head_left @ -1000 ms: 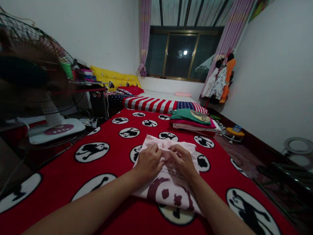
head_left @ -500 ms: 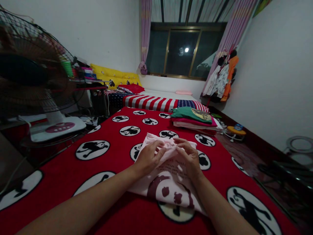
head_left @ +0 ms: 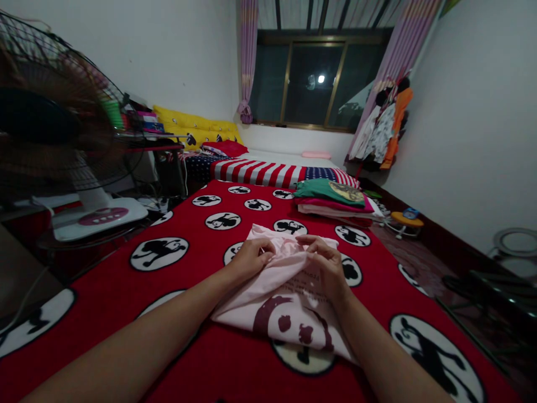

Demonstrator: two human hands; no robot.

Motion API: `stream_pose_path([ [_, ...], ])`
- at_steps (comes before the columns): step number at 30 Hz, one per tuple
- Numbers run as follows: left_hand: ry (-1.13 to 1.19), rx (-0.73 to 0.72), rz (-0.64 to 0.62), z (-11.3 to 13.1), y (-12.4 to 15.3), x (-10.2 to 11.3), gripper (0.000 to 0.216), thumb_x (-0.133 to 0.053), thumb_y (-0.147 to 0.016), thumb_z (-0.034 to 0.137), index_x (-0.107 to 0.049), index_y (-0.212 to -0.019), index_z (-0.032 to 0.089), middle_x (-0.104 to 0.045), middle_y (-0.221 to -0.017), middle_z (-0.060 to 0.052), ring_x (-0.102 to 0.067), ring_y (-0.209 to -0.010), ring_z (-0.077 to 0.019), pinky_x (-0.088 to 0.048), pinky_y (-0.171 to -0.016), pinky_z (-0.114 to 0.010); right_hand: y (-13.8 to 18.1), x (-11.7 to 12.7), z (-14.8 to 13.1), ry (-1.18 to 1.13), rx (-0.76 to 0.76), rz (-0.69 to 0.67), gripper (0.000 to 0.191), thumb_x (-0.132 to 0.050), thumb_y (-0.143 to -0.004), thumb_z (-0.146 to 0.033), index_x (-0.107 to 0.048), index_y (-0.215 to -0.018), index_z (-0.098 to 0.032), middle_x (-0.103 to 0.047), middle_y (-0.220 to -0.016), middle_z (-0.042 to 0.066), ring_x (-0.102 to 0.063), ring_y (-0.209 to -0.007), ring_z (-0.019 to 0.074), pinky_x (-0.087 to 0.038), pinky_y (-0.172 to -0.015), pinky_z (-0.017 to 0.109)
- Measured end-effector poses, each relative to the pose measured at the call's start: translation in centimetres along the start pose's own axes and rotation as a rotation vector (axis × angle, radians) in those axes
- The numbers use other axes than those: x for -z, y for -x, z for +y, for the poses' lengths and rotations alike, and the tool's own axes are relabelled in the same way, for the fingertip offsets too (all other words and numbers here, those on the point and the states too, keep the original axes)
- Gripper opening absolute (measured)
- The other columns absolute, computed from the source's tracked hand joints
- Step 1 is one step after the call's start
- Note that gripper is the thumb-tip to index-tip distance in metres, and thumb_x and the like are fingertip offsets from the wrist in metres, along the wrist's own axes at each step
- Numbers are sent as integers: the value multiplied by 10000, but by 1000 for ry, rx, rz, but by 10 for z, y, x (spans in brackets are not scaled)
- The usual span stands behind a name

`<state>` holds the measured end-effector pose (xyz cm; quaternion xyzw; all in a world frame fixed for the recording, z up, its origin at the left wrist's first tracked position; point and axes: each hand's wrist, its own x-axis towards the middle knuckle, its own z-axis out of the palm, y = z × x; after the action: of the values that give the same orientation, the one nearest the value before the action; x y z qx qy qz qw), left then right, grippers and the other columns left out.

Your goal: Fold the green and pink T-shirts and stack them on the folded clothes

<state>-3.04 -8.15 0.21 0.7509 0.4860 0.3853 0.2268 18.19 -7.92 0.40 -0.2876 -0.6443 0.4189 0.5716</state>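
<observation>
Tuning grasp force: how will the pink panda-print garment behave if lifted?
The pink garment is likely floppy: it bunches between the left hand and right hand. Probably light: its cloth looks thin. Its loose folds may open.

Reaches ahead with left forearm [head_left: 168, 324] and right forearm [head_left: 373, 341], slanting inward from below. Holds left hand [head_left: 250, 258] back-up, fingers curled, thumb drawn close to the index. Holds right hand [head_left: 328, 264] just apart, fingers bent inward, thumb partly hidden. Bends wrists slightly.
</observation>
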Motion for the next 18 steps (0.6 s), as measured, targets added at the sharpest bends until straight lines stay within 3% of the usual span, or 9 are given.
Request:
stream_pose_path([
  [3, 36, 65, 4, -1, -2, 2, 154, -541, -742, 151, -681, -805, 148, -676, -748, -24, -563, -610, -132, -419, -609, -239, 0, 1, 0, -10, 1, -21, 97, -569, -677, -178, -609, -595, -212, -660, -1067, 41, -561, -1051, 244, -400, -940, 377],
  [9, 61, -36, -248, -12, -3, 8, 257, -584, -688, 126, -721, -904, 152, -696, -840, -27, -537, -649, -118, -392, -589, -205, -1, 3, 1, 5, -1, -84, 85, -579, -666, -186, -606, -587, -204, -669, -1016, 48, -573, -1022, 252, -395, -912, 374],
  [13, 18, -58, -247, -12, -2, 8, 217, -570, -653, 79, -721, -798, 138, -666, -761, -16, -513, -629, -108, -368, -566, -194, -1, 4, 3, 3, 18, -101, 81, -590, -668, -181, -607, -592, -203, -672, -1006, 45, -581, -1016, 253, -393, -899, 371],
  [18, 23, -88, -279, -10, -3, 10, 268, -600, -706, 139, -727, -941, 158, -668, -793, -16, -530, -653, -116, -380, -593, -202, -2, 5, 3, 7, 44, -113, 89, -590, -682, -174, -612, -601, -206, -674, -995, 43, -581, -1011, 246, -396, -893, 363],
])
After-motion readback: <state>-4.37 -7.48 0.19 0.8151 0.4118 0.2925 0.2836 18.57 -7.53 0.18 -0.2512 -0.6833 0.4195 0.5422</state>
